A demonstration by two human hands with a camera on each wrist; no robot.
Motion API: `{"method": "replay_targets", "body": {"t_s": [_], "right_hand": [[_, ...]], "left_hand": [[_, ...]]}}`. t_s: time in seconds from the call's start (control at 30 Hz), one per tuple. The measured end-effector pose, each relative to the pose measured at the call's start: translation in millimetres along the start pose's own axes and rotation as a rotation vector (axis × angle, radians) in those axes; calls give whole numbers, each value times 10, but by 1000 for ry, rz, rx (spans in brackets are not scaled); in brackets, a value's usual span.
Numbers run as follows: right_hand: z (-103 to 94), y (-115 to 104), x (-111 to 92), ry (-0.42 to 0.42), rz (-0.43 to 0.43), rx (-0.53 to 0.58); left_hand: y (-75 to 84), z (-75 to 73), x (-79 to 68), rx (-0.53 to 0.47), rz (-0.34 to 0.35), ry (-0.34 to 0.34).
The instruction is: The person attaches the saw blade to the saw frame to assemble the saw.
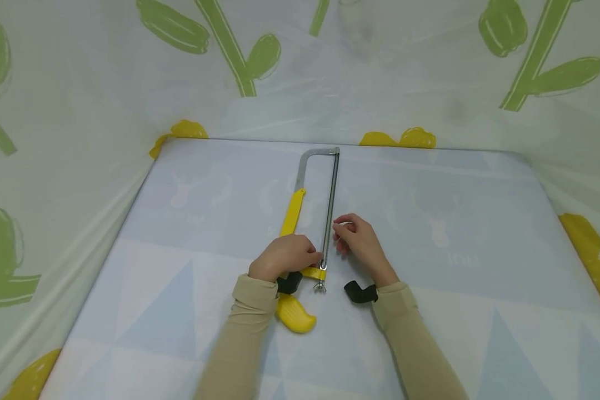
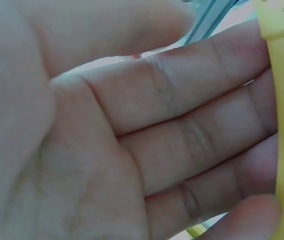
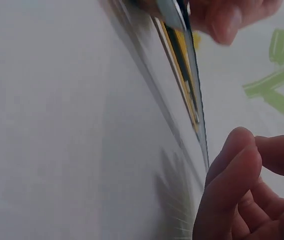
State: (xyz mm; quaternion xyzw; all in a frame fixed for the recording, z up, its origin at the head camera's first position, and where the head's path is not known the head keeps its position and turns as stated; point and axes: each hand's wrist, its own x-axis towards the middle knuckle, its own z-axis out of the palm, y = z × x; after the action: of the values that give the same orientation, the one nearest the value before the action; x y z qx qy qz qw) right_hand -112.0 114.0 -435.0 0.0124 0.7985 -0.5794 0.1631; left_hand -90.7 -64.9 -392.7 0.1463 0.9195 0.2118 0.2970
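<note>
Saw (image 1: 292, 214) is on the worktop (image 1: 450, 300), far end pointing away, left hand (image 1: 289, 255) over its near end. Left fingers touch the yellow part; wrist view is too tight to tell if they grip. Right hand (image 1: 362, 244) is loosely curled just beside the blade (image 1: 331, 200), holding nothing. Probably moderate weight, stiff frame (image 1: 301, 171), handle (image 1: 295, 315) maybe slick. Blade likely thin, sharp, dislikes twisting. Best hold: handle plus frame, fingers off the teeth.
</note>
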Motion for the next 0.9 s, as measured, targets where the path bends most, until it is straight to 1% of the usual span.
{"method": "replay_targets", "body": {"t_s": [0.13, 0.23, 0.33, 0.43, 0.53, 0.67, 0.73, 0.8, 0.9], "right_hand": [[-30, -6, -138, -14, -17, -47], [-69, 18, -256, -30, -22, -109], [-100, 49, -370, -60, -39, -183], [-90, 52, -468, -101, -69, -225], [-47, 38, -554, -165, -138, -269], [26, 39, -637, -281, -322, -375], [59, 46, -657, -337, -392, -414], [85, 49, -668, -388, -429, -436], [104, 54, -675, -452, -422, -444]], "left_hand": [[17, 6, 10, -6, -13, -8], [15, 5, 7, -5, -15, -19], [12, -4, -4, -1, -21, -24], [6, -16, -15, 5, -23, -22], [-9, -19, -14, 8, -26, -19], [-30, -12, -10, 8, -14, -13], [-33, -13, -14, 8, -5, -13], [-37, -12, -15, 7, -1, -11], [-46, -11, -15, 6, 4, -5]]}}
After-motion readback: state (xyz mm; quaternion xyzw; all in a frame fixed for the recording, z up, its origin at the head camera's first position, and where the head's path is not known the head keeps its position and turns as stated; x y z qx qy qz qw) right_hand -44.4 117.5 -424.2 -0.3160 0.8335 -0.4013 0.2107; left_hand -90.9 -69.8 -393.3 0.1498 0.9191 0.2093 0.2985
